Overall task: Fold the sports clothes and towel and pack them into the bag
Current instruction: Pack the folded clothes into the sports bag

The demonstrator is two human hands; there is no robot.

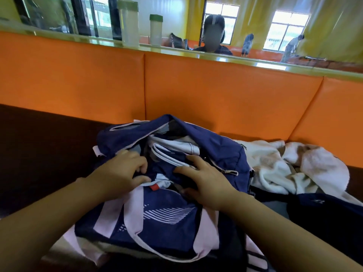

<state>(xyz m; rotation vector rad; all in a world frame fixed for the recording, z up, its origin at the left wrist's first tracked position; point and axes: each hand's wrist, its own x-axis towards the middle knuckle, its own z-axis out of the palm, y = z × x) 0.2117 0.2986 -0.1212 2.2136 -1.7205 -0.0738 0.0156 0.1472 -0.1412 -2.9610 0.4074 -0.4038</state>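
On the worktop (39, 154), an open navy-pink bag (167, 216) holds folded clothes (172, 148); left grip (123, 171) clutches its rim, right grip (206, 181) presses flat, released.

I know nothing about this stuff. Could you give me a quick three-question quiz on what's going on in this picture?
1. True or false: the towel is already inside the bag.
2. How many bottles stand on the ledge? A one, B two, C four.
3. Is the left hand or the right hand nearer the towel?

Key: 1 false, it lies crumpled beside the bag. 2 B. 3 right hand.
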